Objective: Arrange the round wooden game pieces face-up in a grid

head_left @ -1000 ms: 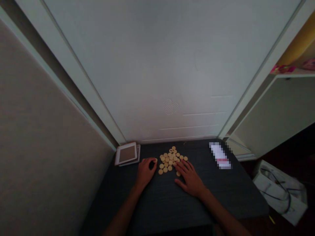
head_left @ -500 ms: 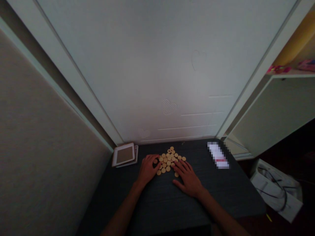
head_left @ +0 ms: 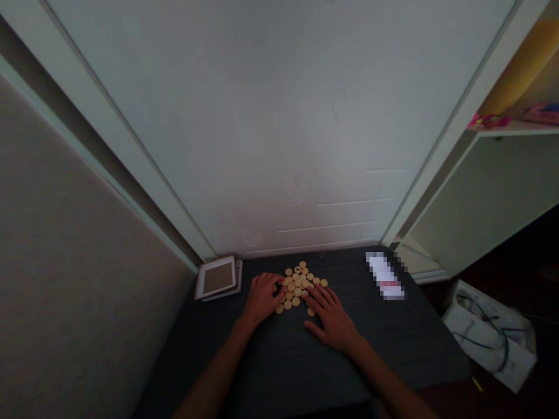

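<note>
A pile of several small round tan discs (head_left: 299,286) lies on a dark table (head_left: 305,361) near the wall. My left hand (head_left: 262,298) rests at the pile's left edge, fingers curled over the nearest discs. My right hand (head_left: 332,317) lies flat on the table at the pile's right side, fingers spread and touching the discs. One disc near the top of the pile carries a dark mark. Whether my left hand grips a disc is hidden.
A white-framed flat box (head_left: 217,278) sits at the table's back left corner. A blurred white and red item (head_left: 384,276) lies at the back right. A white bag with black cords (head_left: 493,334) is on the floor to the right. A white shelf unit (head_left: 489,192) stands beyond.
My left hand has slid right from beside the pile onto its left edge. My right hand has stayed on the pile's right side. The view has shifted slightly.
</note>
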A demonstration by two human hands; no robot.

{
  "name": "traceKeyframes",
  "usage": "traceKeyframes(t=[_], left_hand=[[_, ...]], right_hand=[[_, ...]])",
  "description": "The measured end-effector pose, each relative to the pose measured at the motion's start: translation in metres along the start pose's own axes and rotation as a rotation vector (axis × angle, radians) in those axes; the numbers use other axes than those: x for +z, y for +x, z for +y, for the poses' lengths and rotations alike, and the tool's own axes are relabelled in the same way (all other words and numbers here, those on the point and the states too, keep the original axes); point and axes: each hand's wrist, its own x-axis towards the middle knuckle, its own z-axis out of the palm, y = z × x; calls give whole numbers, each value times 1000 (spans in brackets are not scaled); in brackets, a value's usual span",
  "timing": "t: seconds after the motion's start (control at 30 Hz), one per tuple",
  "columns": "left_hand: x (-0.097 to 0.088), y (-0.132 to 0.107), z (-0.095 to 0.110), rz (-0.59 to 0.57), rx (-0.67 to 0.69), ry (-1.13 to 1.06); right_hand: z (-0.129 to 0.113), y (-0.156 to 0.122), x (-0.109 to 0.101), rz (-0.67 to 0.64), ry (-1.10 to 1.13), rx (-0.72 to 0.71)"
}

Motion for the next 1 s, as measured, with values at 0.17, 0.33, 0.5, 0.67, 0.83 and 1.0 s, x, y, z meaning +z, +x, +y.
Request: traceKeyframes(t=[0.17,0.33,0.5,0.67,0.83,1.0], left_hand=[[6,8,3,-9,-3,5],[9,16,-2,-3,-10,14],[10,32,-19,29,-50,24],[10,39,-30,24,-55,18],[7,19,-19,20,8,-14],[7,-4,9,-14,109,-55]], right_hand=[[0,0,-1,17,-6,-2],[1,0,-1,19,-5,-14],[1,0,-1,13,-8,-13],[1,0,-2,25,-2,-7],[1,1,-4,22,14,-4],[1,4,-2,49,45,-42]])
